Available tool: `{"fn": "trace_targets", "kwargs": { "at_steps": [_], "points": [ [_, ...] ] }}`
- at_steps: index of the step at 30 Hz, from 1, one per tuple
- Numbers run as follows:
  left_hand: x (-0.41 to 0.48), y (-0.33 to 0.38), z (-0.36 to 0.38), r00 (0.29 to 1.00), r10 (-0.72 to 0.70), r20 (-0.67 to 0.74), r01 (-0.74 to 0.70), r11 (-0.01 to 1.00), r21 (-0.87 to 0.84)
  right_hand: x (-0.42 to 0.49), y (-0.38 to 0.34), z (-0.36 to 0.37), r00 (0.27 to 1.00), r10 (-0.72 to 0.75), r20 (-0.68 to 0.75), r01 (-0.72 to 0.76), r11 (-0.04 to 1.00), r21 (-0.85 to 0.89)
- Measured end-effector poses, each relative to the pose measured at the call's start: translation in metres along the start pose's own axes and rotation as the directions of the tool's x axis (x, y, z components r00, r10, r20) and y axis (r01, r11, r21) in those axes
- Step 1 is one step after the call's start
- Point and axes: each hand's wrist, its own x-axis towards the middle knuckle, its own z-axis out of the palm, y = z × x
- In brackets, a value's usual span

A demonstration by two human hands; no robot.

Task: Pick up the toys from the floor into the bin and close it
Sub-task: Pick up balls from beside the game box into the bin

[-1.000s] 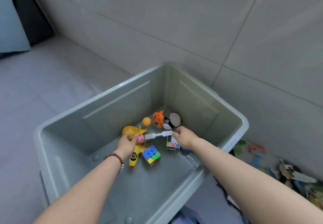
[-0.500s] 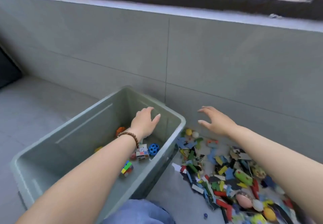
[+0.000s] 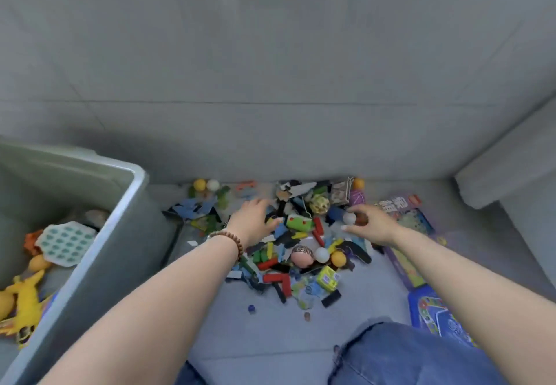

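Note:
A heap of small toys (image 3: pixel 288 252) lies on the grey floor against the wall: blocks, puzzle pieces, a pink egg (image 3: pixel 301 258), white and orange balls. The grey-green bin (image 3: pixel 129 192) stands open at the left, with a yellow figure (image 3: pixel 25 297) and a teal dotted pad (image 3: pixel 66 244) inside. My left hand (image 3: pixel 252 219), with a bead bracelet on the wrist, hovers over the heap's left part, fingers spread and empty. My right hand (image 3: pixel 371 223) is at the heap's right side, thumb and fingers curled round a white ball (image 3: pixel 349 218) and a brown ball (image 3: pixel 362 219).
Flat game boxes (image 3: pixel 404 213) and a blue board (image 3: pixel 436 315) lie on the floor at the right. A grey step (image 3: pixel 508 171) rises at the far right. My knee in blue jeans (image 3: pixel 406 354) is at the bottom. A tiled wall closes the back.
Both hands left the bin and swung right to the floor heap. The left hand now hovers over the toys; the right hand has closed its fingers round two small balls.

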Motion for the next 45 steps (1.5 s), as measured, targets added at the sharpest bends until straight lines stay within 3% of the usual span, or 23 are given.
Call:
{"fn": "trace_targets", "kwargs": {
  "at_steps": [7, 12, 19, 27, 33, 41, 45],
  "points": [
    [0.046, 0.022, 0.09, 0.973, 0.05, 0.227, -0.047, 0.999, -0.015, 0.031, 0.068, 0.068, 0.989, 0.056, 0.137, -0.093, 0.956, 0.279],
    [0.066, 0.022, 0.13, 0.947, 0.029, 0.319, -0.029, 1.0, -0.004, 0.057, 0.076, 0.112, 0.99, 0.071, 0.125, -0.1, 0.965, 0.243],
    [0.077, 0.004, 0.153, 0.954, 0.008, 0.3, -0.005, 1.0, -0.012, 0.083, 0.078, 0.145, 0.992, 0.1, 0.071, -0.116, 0.954, 0.276],
    [0.074, 0.0, 0.147, 0.969, -0.028, 0.244, 0.085, 0.97, -0.228, 0.085, 0.075, 0.14, 0.991, 0.131, -0.021, -0.11, 0.9, 0.421],
    [0.056, 0.011, 0.084, 0.986, -0.082, 0.146, 0.145, 0.857, -0.494, 0.065, 0.043, 0.085, 0.976, 0.218, 0.011, -0.156, 0.662, 0.734],
    [-0.018, -0.017, -0.088, 0.967, -0.142, -0.213, 0.004, 0.84, -0.542, 0.017, -0.119, 0.015, 0.998, -0.061, 0.021, 0.026, 0.684, 0.729],
    [-0.083, -0.077, -0.152, 0.923, -0.261, -0.284, 0.012, 0.755, -0.656, -0.002, -0.227, 0.026, 0.969, -0.233, 0.078, 0.098, 0.657, 0.748]
  ]
}}
